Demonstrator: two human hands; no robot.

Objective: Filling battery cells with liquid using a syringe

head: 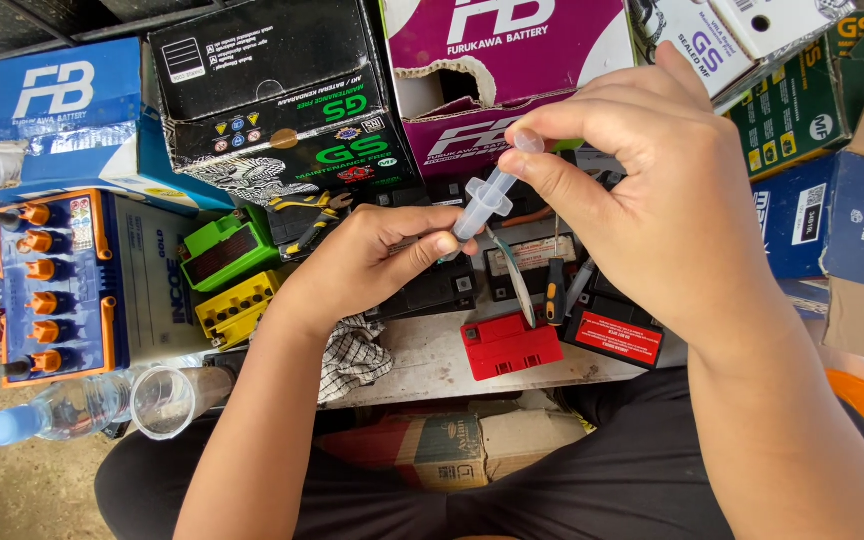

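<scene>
A clear plastic syringe (pixel 485 198) slants between my two hands above a low bench. My left hand (pixel 367 262) pinches its lower barrel end between thumb and fingers. My right hand (pixel 642 190) grips the plunger top, which is drawn partly out. A thin tube (pixel 514 280) curves down from the syringe tip toward several small black batteries (pixel 432 290). A red battery (pixel 510 345) lies on the bench just below the hands.
A blue-and-white car battery with orange caps (pixel 57 285) lies at left, beside green (pixel 227 250) and yellow (pixel 237 305) small batteries. A water bottle (pixel 62 410) and a clear cup (pixel 167 400) lie at lower left. Cardboard battery boxes (pixel 272 90) are stacked behind. Pliers (pixel 312 215) and a checked rag (pixel 352 355) lie nearby.
</scene>
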